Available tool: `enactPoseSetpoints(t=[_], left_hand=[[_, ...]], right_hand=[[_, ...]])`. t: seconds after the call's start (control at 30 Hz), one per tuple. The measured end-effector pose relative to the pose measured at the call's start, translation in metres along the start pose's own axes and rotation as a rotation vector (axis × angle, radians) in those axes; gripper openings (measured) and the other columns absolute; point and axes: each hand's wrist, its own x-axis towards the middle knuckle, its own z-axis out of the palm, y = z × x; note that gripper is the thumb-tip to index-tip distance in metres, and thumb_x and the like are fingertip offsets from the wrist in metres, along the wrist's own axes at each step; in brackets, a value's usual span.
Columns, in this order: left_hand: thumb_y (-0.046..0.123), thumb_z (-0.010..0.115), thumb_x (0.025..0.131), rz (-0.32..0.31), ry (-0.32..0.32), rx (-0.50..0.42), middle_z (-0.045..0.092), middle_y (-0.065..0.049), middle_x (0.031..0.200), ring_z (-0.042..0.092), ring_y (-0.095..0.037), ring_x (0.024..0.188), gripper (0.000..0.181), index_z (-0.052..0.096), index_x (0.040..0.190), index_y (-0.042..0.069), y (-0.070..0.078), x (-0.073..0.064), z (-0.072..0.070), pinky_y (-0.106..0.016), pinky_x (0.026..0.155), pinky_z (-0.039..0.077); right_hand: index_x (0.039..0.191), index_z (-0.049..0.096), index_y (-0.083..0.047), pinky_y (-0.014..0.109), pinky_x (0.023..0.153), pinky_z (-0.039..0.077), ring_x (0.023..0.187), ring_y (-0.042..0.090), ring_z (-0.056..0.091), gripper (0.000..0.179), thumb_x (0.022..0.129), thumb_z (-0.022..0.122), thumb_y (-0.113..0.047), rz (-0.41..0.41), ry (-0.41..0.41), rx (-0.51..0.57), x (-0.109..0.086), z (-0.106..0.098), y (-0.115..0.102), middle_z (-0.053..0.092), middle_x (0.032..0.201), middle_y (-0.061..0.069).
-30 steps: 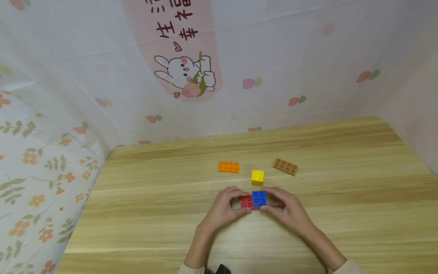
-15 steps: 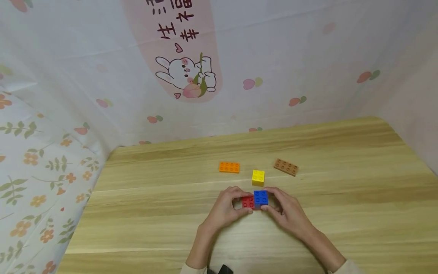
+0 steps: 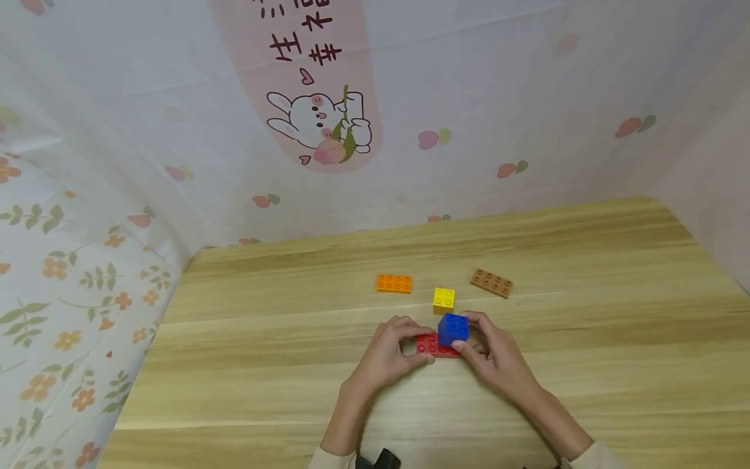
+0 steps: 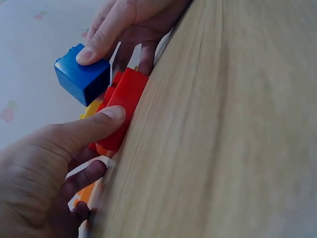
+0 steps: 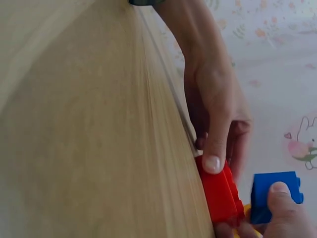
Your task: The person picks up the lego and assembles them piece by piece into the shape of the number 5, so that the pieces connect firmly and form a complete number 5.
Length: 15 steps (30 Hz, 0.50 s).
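Note:
A red building brick [image 3: 428, 346], longer than wide with studs on top, lies on the table. My left hand [image 3: 388, 352] pinches its left end between thumb and fingers; the thumb presses the near long side in the left wrist view. My right hand [image 3: 495, 352] pinches a square blue brick [image 3: 453, 329] between thumb and forefinger. That blue brick is tilted and raised over the right part of the red one. A gap shows between the two bricks in the right wrist view. The right hand's lower fingers [image 4: 147, 57] hang near the red brick's far end.
Just behind the hands stands a square yellow brick [image 3: 443, 301]. Further back lie a flat orange brick [image 3: 394, 283] on the left and a flat brown brick [image 3: 491, 283] on the right. A printed cloth [image 3: 469, 98] rises behind the wooden table [image 3: 263, 312].
The blue brick has come up off the red brick in my right hand, tilting and shifting slightly right. My left hand keeps its pinch on the red brick.

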Motion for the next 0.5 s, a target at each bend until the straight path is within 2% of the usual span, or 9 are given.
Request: enactPoseSetpoints(t=[0.2,0.37,0.5], left_hand=[[0.024,0.079,0.074,0.004,-0.001,-0.035,0.062,0.014,0.097,0.050,-0.005,0.093,0.034,0.070,0.107,0.019,-0.0012,-0.0001,0.0000,-0.031,0.086,0.037],[0.023,0.079,0.074,0.002,-0.006,-0.066,0.062,0.014,0.098,0.050,-0.007,0.093,0.035,0.069,0.108,0.020,-0.0017,0.0000,-0.0005,-0.028,0.083,0.038],[0.025,0.080,0.073,0.019,-0.017,-0.059,0.062,0.014,0.102,0.049,-0.006,0.095,0.040,0.068,0.111,0.021,-0.0031,-0.0006,-0.0013,-0.029,0.085,0.038]], right_hand=[[0.120,0.049,-0.002,0.026,0.062,0.053,0.092,0.024,0.062,0.035,0.087,0.063,-0.002,0.048,0.017,0.064,-0.0003,0.0012,-0.0016,0.061,0.114,0.020],[0.120,0.050,-0.004,0.027,0.060,0.053,0.075,0.015,0.064,0.036,0.087,0.064,-0.005,0.074,0.033,0.069,-0.0019,0.0010,0.0006,0.062,0.111,0.019],[0.119,0.051,-0.005,0.027,0.058,0.052,0.064,0.011,0.063,0.037,0.085,0.066,-0.004,0.052,0.045,0.052,-0.0025,0.0012,0.0016,0.063,0.106,0.017]])
